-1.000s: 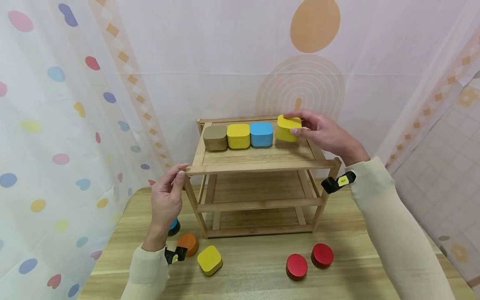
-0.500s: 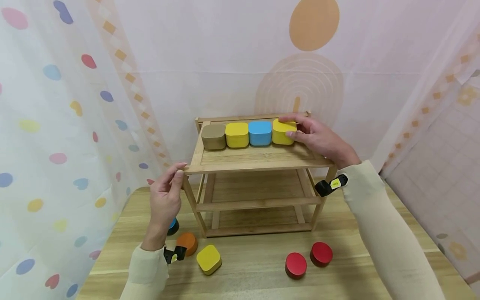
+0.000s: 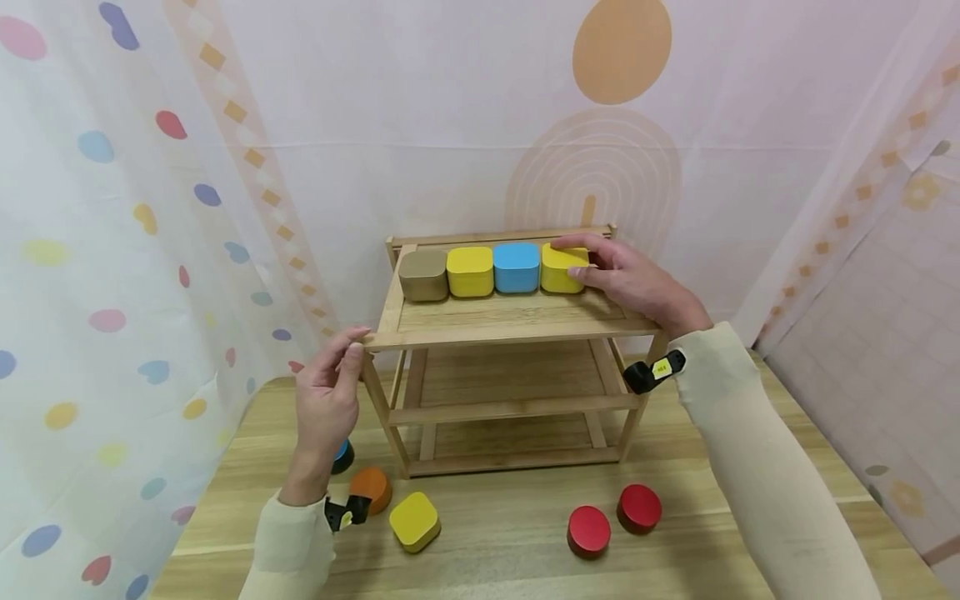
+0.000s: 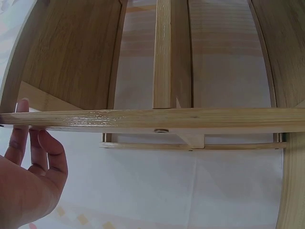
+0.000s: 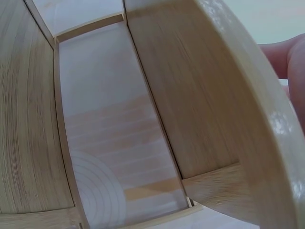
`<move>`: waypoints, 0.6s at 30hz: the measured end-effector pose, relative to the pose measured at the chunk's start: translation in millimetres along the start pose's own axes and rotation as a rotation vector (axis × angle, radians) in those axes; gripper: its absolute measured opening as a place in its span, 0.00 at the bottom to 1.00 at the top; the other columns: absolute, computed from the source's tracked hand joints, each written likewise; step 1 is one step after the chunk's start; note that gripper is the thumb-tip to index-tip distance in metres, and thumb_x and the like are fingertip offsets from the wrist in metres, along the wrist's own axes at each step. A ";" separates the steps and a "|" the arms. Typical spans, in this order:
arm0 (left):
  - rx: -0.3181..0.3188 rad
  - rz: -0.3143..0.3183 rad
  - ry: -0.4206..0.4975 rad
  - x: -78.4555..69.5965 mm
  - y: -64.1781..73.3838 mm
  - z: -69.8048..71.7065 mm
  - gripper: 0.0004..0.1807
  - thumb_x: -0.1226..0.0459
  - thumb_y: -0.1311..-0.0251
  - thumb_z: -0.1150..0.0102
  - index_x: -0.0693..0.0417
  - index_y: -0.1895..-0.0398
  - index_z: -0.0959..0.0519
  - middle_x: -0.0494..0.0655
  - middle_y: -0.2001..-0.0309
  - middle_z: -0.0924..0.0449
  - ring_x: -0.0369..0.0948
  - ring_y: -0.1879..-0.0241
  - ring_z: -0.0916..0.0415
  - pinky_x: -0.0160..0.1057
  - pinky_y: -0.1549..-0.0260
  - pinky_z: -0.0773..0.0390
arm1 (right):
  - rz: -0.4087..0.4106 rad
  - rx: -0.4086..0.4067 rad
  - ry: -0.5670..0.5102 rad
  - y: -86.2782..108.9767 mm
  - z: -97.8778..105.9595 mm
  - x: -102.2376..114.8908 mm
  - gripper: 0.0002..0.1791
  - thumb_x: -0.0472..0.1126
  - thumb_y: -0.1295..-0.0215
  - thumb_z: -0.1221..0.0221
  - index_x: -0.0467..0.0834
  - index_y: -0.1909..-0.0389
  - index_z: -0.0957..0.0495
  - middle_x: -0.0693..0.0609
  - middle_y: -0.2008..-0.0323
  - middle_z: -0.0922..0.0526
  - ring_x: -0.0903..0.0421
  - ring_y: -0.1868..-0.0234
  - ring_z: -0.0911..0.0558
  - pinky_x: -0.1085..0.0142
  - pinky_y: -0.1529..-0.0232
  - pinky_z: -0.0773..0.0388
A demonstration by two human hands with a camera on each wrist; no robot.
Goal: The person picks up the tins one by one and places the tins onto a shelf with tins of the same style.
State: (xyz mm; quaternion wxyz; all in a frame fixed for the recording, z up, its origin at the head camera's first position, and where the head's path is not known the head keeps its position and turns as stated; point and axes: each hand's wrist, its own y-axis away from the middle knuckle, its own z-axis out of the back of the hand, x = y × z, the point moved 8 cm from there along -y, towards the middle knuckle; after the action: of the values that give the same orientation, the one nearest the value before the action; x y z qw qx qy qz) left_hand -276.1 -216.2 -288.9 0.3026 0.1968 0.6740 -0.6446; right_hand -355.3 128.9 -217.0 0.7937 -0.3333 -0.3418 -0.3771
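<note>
A wooden rack (image 3: 517,408) with three levels stands on the table. Its top shelf carries a row of rounded-square tins: a bronze tin (image 3: 424,277), a yellow tin (image 3: 470,272), a blue tin (image 3: 517,268) and, at the right end, another yellow tin (image 3: 561,270). My right hand (image 3: 637,279) holds that end tin between fingers and thumb, right beside the blue one. At the rack's front left corner my left hand (image 3: 327,392) pinches the top edge; the left wrist view shows its fingers around the rail (image 4: 95,119). The right wrist view catches only part of the right hand (image 5: 296,71).
In front of the rack lie a yellow tin (image 3: 415,522), an orange round tin (image 3: 371,489) and two red round tins (image 3: 588,532). A blue-topped round tin (image 3: 342,456) is partly hidden behind the left wrist. A patterned curtain (image 3: 450,125) hangs behind.
The right hand has moved left and lowered the yellow tin from above the shelf to the row's end, beside the blue tin. The left hand keeps its hold on the rack corner.
</note>
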 end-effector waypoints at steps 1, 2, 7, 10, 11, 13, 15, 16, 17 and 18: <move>-0.001 0.000 0.002 -0.6 -0.1 0.1 0.13 0.74 0.28 0.52 0.74 0.48 0.23 0.41 0.73 0.31 0.34 0.85 0.48 0.33 0.86 0.47 | -0.002 0.003 -0.002 0.0 -0.4 0.1 0.23 0.37 0.24 0.49 0.44 0.31 0.33 0.50 0.28 0.38 0.52 0.33 0.35 0.53 0.33 0.43; 0.001 -0.003 0.002 -1.5 -0.3 0.0 0.13 0.74 0.28 0.52 0.74 0.48 0.23 0.41 0.73 0.31 0.34 0.85 0.48 0.33 0.85 0.47 | -0.003 0.004 -0.003 0.0 -0.6 0.4 0.23 0.37 0.24 0.50 0.44 0.31 0.33 0.51 0.28 0.38 0.52 0.33 0.36 0.53 0.33 0.43; 0.006 -0.016 0.009 -5.0 -1.5 -0.1 0.13 0.75 0.29 0.52 0.75 0.48 0.23 0.40 0.75 0.33 0.34 0.85 0.48 0.33 0.86 0.47 | -0.011 0.005 -0.019 -0.2 -1.4 0.1 0.24 0.38 0.24 0.50 0.45 0.29 0.35 0.51 0.28 0.38 0.52 0.35 0.34 0.53 0.33 0.43; 0.006 -0.016 0.006 -4.3 -1.3 0.3 0.12 0.75 0.29 0.52 0.74 0.48 0.23 0.41 0.74 0.32 0.34 0.86 0.48 0.33 0.86 0.47 | -0.021 0.008 -0.033 -0.2 -2.4 -0.7 0.25 0.39 0.24 0.49 0.46 0.28 0.36 0.52 0.28 0.39 0.53 0.38 0.33 0.54 0.34 0.43; 0.005 -0.014 0.005 -3.8 -1.0 0.4 0.12 0.75 0.29 0.52 0.74 0.48 0.23 0.41 0.74 0.31 0.34 0.86 0.48 0.33 0.86 0.47 | -0.025 0.010 -0.037 -0.2 -2.9 -1.1 0.26 0.39 0.24 0.49 0.46 0.28 0.37 0.52 0.28 0.39 0.53 0.38 0.33 0.54 0.34 0.42; 0.003 -0.011 -0.003 -2.7 -0.8 0.6 0.13 0.75 0.28 0.52 0.75 0.48 0.23 0.41 0.74 0.31 0.34 0.86 0.48 0.33 0.86 0.47 | -0.029 0.013 -0.045 -0.4 -3.6 -1.5 0.26 0.40 0.24 0.48 0.46 0.28 0.37 0.52 0.28 0.39 0.53 0.39 0.32 0.55 0.35 0.42; 0.001 -0.007 -0.009 -1.3 -0.3 1.0 0.13 0.74 0.28 0.52 0.75 0.48 0.23 0.40 0.74 0.32 0.34 0.86 0.48 0.33 0.86 0.47 | -0.030 0.014 -0.045 -0.7 -3.8 -1.9 0.26 0.40 0.24 0.48 0.45 0.28 0.38 0.52 0.28 0.38 0.53 0.39 0.32 0.55 0.35 0.42; 0.000 -0.005 -0.012 -0.7 -0.3 1.2 0.13 0.74 0.28 0.52 0.75 0.48 0.23 0.40 0.74 0.33 0.34 0.86 0.48 0.33 0.86 0.47 | -0.031 0.015 -0.047 -1.0 -3.9 -2.3 0.26 0.40 0.24 0.48 0.45 0.28 0.38 0.52 0.28 0.39 0.53 0.39 0.32 0.55 0.35 0.42; -0.002 -0.003 -0.015 -0.1 -0.3 1.5 0.13 0.74 0.28 0.52 0.74 0.48 0.23 0.39 0.74 0.33 0.34 0.86 0.48 0.33 0.86 0.47 | -0.031 0.015 -0.047 -1.3 -3.9 -2.6 0.26 0.40 0.24 0.49 0.45 0.28 0.38 0.52 0.28 0.39 0.53 0.39 0.32 0.55 0.35 0.42; -0.002 -0.001 -0.017 0.4 -0.3 1.7 0.13 0.74 0.28 0.52 0.74 0.48 0.23 0.39 0.74 0.32 0.34 0.86 0.48 0.33 0.86 0.47 | -0.031 0.015 -0.047 -1.5 -3.8 -3.1 0.26 0.40 0.24 0.49 0.45 0.28 0.38 0.52 0.28 0.39 0.52 0.39 0.32 0.54 0.35 0.42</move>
State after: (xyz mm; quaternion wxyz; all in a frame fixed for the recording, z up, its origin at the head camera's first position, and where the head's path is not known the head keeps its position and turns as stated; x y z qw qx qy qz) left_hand -276.3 -217.9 -289.0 0.3082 0.1907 0.6722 -0.6456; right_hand -356.9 126.2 -221.1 0.7817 -0.3310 -0.3684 -0.3790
